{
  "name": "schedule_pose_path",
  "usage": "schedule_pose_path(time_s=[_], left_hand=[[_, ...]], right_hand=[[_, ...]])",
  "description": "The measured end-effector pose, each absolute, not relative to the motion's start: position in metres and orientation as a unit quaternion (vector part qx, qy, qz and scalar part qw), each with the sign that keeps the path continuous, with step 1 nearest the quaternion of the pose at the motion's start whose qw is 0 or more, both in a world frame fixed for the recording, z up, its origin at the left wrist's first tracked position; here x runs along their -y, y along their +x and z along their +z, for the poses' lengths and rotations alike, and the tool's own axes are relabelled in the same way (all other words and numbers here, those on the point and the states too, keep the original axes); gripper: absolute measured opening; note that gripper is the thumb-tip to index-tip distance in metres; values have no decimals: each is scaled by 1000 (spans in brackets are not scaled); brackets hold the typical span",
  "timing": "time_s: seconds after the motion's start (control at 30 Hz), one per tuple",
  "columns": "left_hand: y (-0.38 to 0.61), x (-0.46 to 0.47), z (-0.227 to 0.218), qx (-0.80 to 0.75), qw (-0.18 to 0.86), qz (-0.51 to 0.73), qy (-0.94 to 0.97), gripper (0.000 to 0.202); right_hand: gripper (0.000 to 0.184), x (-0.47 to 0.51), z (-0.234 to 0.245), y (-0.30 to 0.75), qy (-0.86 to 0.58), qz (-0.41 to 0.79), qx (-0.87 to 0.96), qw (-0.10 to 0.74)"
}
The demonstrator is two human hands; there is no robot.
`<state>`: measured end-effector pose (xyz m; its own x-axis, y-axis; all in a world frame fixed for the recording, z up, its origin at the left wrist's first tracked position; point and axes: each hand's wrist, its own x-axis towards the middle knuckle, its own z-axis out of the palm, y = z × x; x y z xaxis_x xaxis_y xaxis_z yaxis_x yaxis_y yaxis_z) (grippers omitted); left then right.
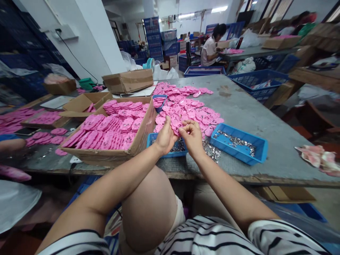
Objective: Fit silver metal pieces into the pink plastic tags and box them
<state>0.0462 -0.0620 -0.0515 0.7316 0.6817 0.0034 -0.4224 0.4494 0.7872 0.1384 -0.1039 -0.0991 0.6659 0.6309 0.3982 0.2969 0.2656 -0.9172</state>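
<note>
A pink flower-shaped plastic piece point(175, 120) is held up between my two hands. My left hand point(166, 137) grips it from the left, thumb raised along its edge. The fingers of my right hand point(193, 138) pinch at its lower right side; whether a small metal part is between them is too small to tell. Beneath my hands sits a blue tray point(174, 154) with small shiny metal parts. To the right stands another blue tray point(259, 150), also holding metal parts, and a loose heap of metal parts point(212, 150) lies between the trays. Behind is a spread pile of pink pieces point(196, 109).
A cardboard box point(145, 132) packed with stacked pink pieces stands at left on the grey table point(255, 109). A small blue basket point(159, 106) holds more pieces. A crumpled cloth point(318, 157) lies at right. Another person's arm point(12, 145) shows at far left; a person point(209, 51) sits behind.
</note>
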Motion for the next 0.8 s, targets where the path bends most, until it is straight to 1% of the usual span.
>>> schedule_pose_path(time_s=[0.13,0.23,0.37,0.47,0.53,0.6,0.63,0.67,0.73,0.8], left_hand=[[47,60,-52,-163,845,324,393,58],[48,58,-52,-161,854,317,379,58],[48,54,-54,-186,852,321,370,57],[47,50,-57,-202,840,321,388,54],[46,49,-58,-201,833,313,409,48],[45,49,-59,-195,826,304,433,32],[45,49,-60,-192,821,303,445,21],[44,50,-60,-190,815,305,455,16],[44,51,-60,-189,802,318,469,26],[44,52,-59,-191,792,329,478,35]], right_hand=[[17,102,-106,137,-599,90,401,687],[15,101,-108,137,-578,101,386,711],[23,103,-105,141,-506,193,327,775],[24,105,-105,146,-468,258,290,794],[24,106,-108,149,-468,267,273,797],[23,108,-112,153,-477,265,260,797],[23,108,-114,155,-485,265,258,793],[23,109,-115,156,-497,268,261,783],[22,109,-117,160,-536,277,290,743],[16,107,-118,163,-590,274,356,671]])
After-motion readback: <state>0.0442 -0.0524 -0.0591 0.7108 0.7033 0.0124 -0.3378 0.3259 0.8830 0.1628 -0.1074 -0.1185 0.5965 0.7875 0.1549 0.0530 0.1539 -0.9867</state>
